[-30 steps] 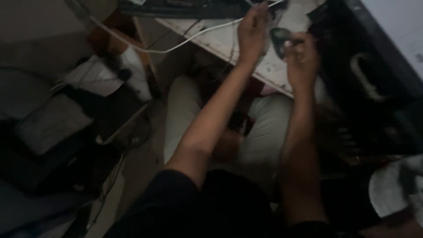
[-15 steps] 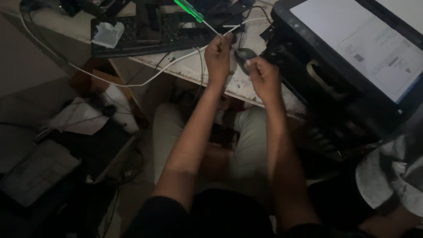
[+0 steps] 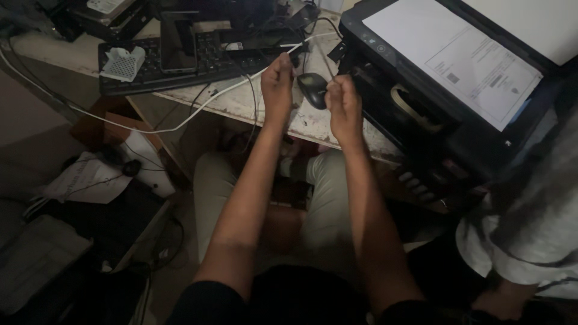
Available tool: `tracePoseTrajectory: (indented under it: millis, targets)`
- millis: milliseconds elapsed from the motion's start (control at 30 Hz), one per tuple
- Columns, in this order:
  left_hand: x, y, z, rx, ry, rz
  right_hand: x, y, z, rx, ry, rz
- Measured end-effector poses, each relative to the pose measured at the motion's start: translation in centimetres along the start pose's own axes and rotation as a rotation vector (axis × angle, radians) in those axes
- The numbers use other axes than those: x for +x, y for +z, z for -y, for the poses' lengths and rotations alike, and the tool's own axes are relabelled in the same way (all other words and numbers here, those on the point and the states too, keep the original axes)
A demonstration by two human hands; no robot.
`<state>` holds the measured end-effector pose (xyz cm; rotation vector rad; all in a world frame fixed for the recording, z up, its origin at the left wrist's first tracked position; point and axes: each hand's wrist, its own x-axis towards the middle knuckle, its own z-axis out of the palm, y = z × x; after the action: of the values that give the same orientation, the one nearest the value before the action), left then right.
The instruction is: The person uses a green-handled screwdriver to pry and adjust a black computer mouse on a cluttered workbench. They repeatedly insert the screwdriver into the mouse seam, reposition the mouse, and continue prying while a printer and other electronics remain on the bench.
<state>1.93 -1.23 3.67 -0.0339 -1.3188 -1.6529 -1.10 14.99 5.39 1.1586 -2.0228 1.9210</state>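
My left hand (image 3: 277, 81) is closed in a fist around a white cable (image 3: 198, 108) that trails off the desk edge to the left. My right hand (image 3: 343, 105) pinches a thin pale strand (image 3: 328, 63) that points up and away; what it is cannot be made out. Between the two hands a black mouse (image 3: 312, 88) lies on the worn white desk (image 3: 241, 102). Both forearms reach forward over my knees in light trousers.
A black keyboard (image 3: 180, 63) with a phone (image 3: 177, 42) and a small white part (image 3: 123, 62) on it lies at the back left. A black printer (image 3: 433, 90) carrying a printed sheet (image 3: 457, 57) fills the right. Another person's sleeve (image 3: 530, 229) is at the right edge. Papers and boxes (image 3: 90, 180) litter the floor.
The view has tilted down, so the hands sit lower in frame. The right hand has come off the mouse, which now lies between the hands. The left hand still grips the cable.
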Motion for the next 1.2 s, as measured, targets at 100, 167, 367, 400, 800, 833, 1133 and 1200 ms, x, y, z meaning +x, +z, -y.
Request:
tracePoseTrajectory:
  millis: [100, 167, 367, 400, 800, 833, 1133, 1200]
  targets:
    - [-0.1, 0.0, -0.4, -0.001, -0.036, 0.003, 0.0, 0.0, 0.1, -0.097, 0.008, 0.073]
    - [-0.3, -0.1, -0.7, 0.005, -0.074, -0.006, 0.0, 0.0, 0.3, -0.074, -0.14, 0.115]
    - [-0.3, 0.0, -1.0, -0.005, -0.104, -0.021, 0.1, 0.0, 0.7, -0.117, -0.113, 0.084]
    - [-0.2, -0.1, -1.0, 0.0, -0.082, -0.014, 0.1, 0.0, 0.7, -0.111, -0.087, 0.065]
    - [-0.3, 0.0, -1.2, 0.034, -0.11, -0.013, -0.1, -0.1, 0.8, -0.013, -0.167, -0.027]
    - [-0.3, 0.0, -1.2, 0.034, -0.119, -0.017, 0.0, -0.2, 0.6, 0.001, -0.165, -0.034]
    - [-0.5, 0.0, -1.6, 0.048, -0.113, 0.006, 0.1, -0.1, -0.1, 0.112, -0.175, -0.022]
    - [-0.5, 0.1, -1.7, 0.03, -0.113, 0.004, 0.0, -0.1, 0.3, 0.038, -0.167, -0.002]
